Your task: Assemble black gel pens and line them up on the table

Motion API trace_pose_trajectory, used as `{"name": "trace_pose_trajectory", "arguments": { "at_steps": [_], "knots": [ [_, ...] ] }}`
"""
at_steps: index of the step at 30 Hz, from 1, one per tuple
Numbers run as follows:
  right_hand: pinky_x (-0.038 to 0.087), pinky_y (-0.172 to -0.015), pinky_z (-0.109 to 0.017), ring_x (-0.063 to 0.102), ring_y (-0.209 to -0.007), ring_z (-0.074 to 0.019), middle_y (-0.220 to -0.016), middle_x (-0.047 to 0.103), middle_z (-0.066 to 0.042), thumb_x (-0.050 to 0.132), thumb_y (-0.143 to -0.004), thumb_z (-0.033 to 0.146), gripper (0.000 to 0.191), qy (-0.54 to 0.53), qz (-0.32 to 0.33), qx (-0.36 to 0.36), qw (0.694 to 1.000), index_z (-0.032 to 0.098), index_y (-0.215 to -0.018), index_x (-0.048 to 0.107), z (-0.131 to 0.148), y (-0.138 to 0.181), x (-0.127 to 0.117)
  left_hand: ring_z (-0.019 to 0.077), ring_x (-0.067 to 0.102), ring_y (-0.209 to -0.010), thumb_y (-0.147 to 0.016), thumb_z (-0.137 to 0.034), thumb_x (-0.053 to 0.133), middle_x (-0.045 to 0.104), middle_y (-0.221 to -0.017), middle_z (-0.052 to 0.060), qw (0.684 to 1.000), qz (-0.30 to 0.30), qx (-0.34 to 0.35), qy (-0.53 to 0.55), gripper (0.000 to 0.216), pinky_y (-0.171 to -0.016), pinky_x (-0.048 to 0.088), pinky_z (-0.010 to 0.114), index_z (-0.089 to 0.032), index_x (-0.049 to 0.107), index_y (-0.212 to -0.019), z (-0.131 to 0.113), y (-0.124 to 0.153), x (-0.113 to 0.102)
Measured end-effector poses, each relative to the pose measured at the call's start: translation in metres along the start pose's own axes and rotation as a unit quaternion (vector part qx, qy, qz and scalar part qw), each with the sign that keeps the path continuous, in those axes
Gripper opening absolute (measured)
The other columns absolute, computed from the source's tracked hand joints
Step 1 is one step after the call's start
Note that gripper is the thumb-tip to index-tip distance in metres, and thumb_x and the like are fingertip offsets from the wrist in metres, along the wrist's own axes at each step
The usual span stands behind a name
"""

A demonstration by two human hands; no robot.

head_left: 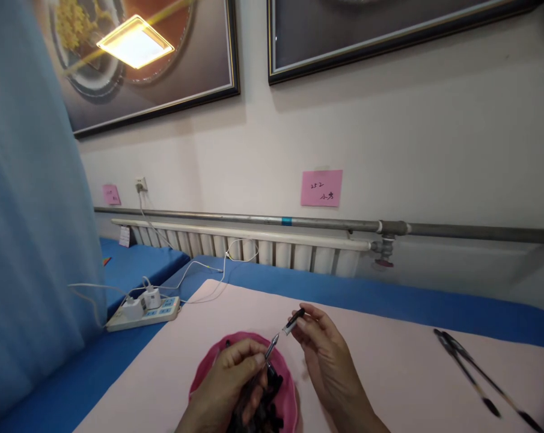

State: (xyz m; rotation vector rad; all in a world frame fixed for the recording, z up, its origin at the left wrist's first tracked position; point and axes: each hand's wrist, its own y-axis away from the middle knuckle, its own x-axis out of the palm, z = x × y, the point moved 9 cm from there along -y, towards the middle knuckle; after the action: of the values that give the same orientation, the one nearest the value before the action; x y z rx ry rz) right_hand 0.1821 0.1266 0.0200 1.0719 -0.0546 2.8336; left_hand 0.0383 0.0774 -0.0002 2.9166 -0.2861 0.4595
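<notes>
My left hand [235, 382] is closed around a pen [272, 347], its pointed metal tip uncovered and slanting up to the right. Between the thumb and fingers of my right hand [326, 355] is a pen cap [293, 322], black with a pale lower end. A small gap separates the cap from the pen tip. Below my left hand stands a pink bowl [290, 391] with several black pieces [272, 415] in it; my hand hides part of them, and their exact kind cannot be made out.
Two assembled-looking dark pens [467, 367] lie on the pink sheet [389, 373] at the right. A power strip [143, 319] with plugged-in chargers and white cables sits at the left on the blue surface [131, 355]. A radiator [253, 246] and wall run behind; a blue curtain [28, 210] hangs left.
</notes>
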Motion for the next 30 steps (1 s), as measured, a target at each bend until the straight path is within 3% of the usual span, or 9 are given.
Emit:
{"name": "trace_pose_trajectory", "arguments": {
  "at_steps": [7, 15, 23, 27, 30],
  "knots": [
    [0.045, -0.075, -0.029, 0.058, -0.077, -0.0151, -0.077, 0.066, 0.001, 0.082, -0.052, 0.027, 0.035, 0.009, 0.013, -0.001, 1.0, 0.021, -0.082, 0.066, 0.001, 0.002, 0.004, 0.0034, 0.039, -0.035, -0.073, -0.037, 0.065, 0.057, -0.06, -0.002, 1.0, 0.003, -0.009, -0.006, 0.023, -0.031, 0.02, 0.016, -0.016, 0.056, -0.08, -0.001, 0.001, 0.005],
    [0.045, -0.076, -0.029, 0.058, -0.079, -0.0165, -0.079, 0.067, 0.001, 0.076, -0.059, 0.022, 0.027, 0.095, 0.067, -0.035, 0.993, 0.022, -0.084, 0.067, 0.003, 0.009, 0.014, 0.0048, 0.042, -0.036, -0.073, -0.037, 0.064, 0.059, -0.062, -0.002, 1.0, -0.024, -0.01, -0.017, 0.023, -0.033, 0.021, 0.018, -0.017, 0.057, -0.083, 0.001, 0.0, 0.002],
    [0.044, -0.076, -0.029, 0.058, -0.078, -0.0165, -0.076, 0.067, 0.001, 0.074, -0.059, 0.022, 0.024, 0.112, 0.07, -0.033, 0.991, 0.022, -0.082, 0.067, -0.001, 0.006, 0.013, 0.0066, 0.047, -0.042, -0.067, -0.02, 0.059, 0.06, -0.061, 0.0, 1.0, -0.022, -0.013, -0.009, 0.014, -0.041, 0.029, 0.018, -0.015, 0.057, -0.08, -0.003, 0.002, 0.002],
    [0.044, -0.077, -0.03, 0.058, -0.079, -0.0172, -0.079, 0.067, 0.0, 0.075, -0.059, 0.024, 0.025, 0.102, 0.069, -0.024, 0.992, 0.021, -0.083, 0.067, -0.002, 0.008, 0.013, 0.0084, 0.052, -0.042, -0.071, -0.028, 0.061, 0.063, -0.064, 0.002, 0.999, -0.005, -0.026, -0.028, 0.015, -0.045, 0.036, 0.021, -0.015, 0.058, -0.079, 0.004, 0.002, 0.001],
    [0.044, -0.076, -0.031, 0.058, -0.078, -0.0178, -0.08, 0.066, -0.001, 0.075, -0.06, 0.025, 0.026, 0.096, 0.067, -0.023, 0.993, 0.021, -0.084, 0.067, -0.002, 0.01, 0.014, 0.0068, 0.047, -0.039, -0.072, -0.033, 0.063, 0.062, -0.066, 0.001, 0.999, 0.002, -0.031, -0.025, 0.019, -0.037, 0.028, 0.019, -0.017, 0.058, -0.081, 0.005, 0.002, 0.003]
  ]
}}
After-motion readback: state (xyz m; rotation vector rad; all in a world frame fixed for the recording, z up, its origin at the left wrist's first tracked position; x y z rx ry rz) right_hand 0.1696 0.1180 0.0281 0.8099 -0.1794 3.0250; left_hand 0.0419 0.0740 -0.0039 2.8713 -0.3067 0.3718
